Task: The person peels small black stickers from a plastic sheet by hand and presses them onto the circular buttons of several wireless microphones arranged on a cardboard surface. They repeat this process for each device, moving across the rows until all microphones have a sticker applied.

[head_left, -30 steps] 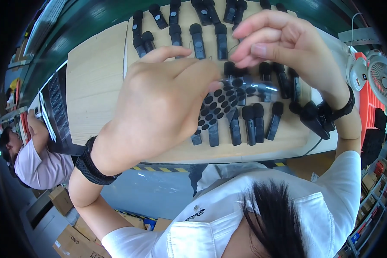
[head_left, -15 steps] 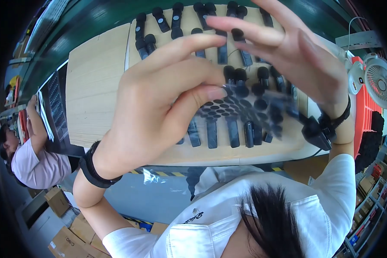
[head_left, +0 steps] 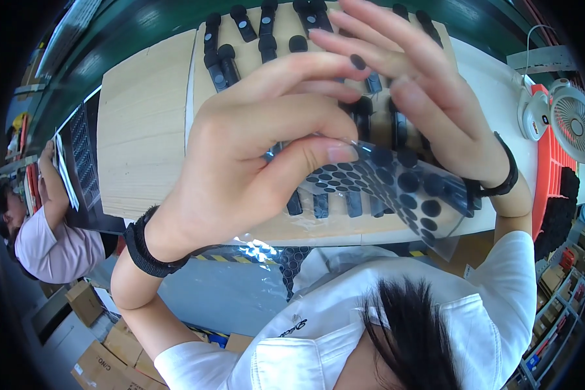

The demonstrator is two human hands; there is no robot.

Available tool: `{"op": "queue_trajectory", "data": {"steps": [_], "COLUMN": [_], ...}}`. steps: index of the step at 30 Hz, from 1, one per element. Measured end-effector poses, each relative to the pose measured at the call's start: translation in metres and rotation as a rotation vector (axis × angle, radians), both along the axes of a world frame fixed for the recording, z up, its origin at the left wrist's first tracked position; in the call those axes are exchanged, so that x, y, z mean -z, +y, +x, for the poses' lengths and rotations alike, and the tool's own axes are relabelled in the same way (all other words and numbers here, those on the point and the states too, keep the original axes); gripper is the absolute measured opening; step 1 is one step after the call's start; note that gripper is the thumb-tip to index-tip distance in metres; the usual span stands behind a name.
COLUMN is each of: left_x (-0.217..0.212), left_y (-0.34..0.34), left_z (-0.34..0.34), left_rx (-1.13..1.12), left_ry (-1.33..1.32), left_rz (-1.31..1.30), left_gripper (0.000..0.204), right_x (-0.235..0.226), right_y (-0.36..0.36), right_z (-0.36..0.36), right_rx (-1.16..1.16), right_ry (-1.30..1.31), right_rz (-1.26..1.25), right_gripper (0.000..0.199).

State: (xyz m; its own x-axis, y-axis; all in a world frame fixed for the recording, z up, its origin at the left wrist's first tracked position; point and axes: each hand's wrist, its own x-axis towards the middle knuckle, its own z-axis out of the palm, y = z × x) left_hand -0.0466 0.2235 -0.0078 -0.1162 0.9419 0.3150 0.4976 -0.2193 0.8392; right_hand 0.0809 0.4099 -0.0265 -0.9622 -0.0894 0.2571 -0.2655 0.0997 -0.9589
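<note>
A clear sheet of round black stickers (head_left: 429, 208) is pinched between the thumb and a finger of my left hand (head_left: 240, 143). It curves away to the right and downward. One loose black round sticker (head_left: 357, 62) shows at the tip of an outstretched left finger, close to the right fingers. My right hand (head_left: 442, 104) hangs above the sheet, fingers stretched and apart, with nothing visible gripped in it. Beneath both hands, several black microphone-like devices with rounded heads (head_left: 266, 26) lie in rows on a cardboard-covered table (head_left: 143, 130). Some bear a pale round spot. My hands hide many of them.
A white fan (head_left: 573, 123) stands at the right beside a red crate (head_left: 547, 169). At the far left, another person (head_left: 58, 240) works at a dark surface. Cardboard boxes (head_left: 104, 361) sit low at left. Another dotted sheet (head_left: 294, 270) hangs at the table's front edge.
My right hand has come down and left, nearer the left fingertips. The sticker sheet, blurred before, now spreads steadily to the right. The loose sticker sits slightly lower. My left hand has moved slightly right.
</note>
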Motion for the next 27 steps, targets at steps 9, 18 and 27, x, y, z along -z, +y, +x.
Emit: {"op": "queue_trajectory", "data": {"steps": [9,18,27], "left_x": [0.000,-0.006,0.010], "left_y": [0.000,0.003,0.033], "left_z": [0.001,-0.002,-0.044], "left_rx": [-0.005,0.022,0.002], "left_ry": [0.011,0.097,0.348], "left_rz": [-0.041,-0.132,-0.218], "left_gripper": [0.007,0.005,0.008], "right_x": [-0.005,-0.011,-0.004], "right_y": [0.018,0.028,0.071], "right_z": [0.000,-0.012,-0.065], "right_rx": [0.194,0.139,0.202], "right_ry": [0.009,0.042,0.076], "right_rz": [0.218,0.427,0.351], "right_gripper": [0.020,0.005,0.006]}}
